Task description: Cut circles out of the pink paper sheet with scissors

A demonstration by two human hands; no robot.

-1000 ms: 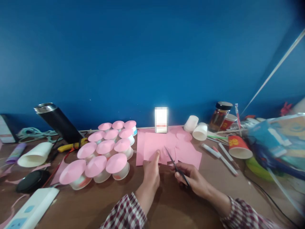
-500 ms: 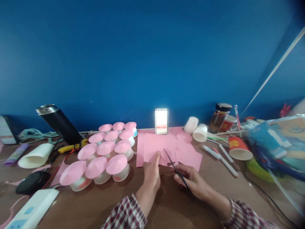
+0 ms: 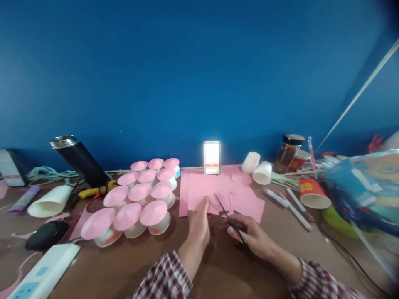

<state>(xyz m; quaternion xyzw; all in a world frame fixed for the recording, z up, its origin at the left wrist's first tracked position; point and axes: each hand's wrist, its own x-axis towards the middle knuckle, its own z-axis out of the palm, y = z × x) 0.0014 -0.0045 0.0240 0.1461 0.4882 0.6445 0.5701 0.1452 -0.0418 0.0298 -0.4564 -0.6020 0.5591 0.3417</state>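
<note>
While the left hand point(image 3: 198, 226) pinches the near edge of the pink paper point(image 3: 202, 186), the right hand point(image 3: 251, 236) grips a pair of dark scissors point(image 3: 230, 219) just beside it. The scissors lie at a slant: their long axis runs from the handle end, inside the right hand, forward and to the left, so the tip points away from the person and toward the middle of the paper. The blades look nearly together, and the tip is over the sheet; whether it touches cannot be told. The right hand's fingers are closed around the handle, which they partly hide. The left hand's thumb lies on top of the paper and points forward, with the other fingers mostly out of sight.

The paper is flat on the brown bench point(image 3: 218, 265), in front of both hands, among overlapping pink sheets and cut pieces. A pink disc point(image 3: 241, 178) lies toward their far right side. To the left, small cups with pink cone tops point(image 3: 127, 216) stand in close rows. Two white cups point(image 3: 262, 173) lie beyond the sheets on the right, near some pens point(image 3: 294, 211), whose long axes slant forward and left, much like the scissors.
</note>
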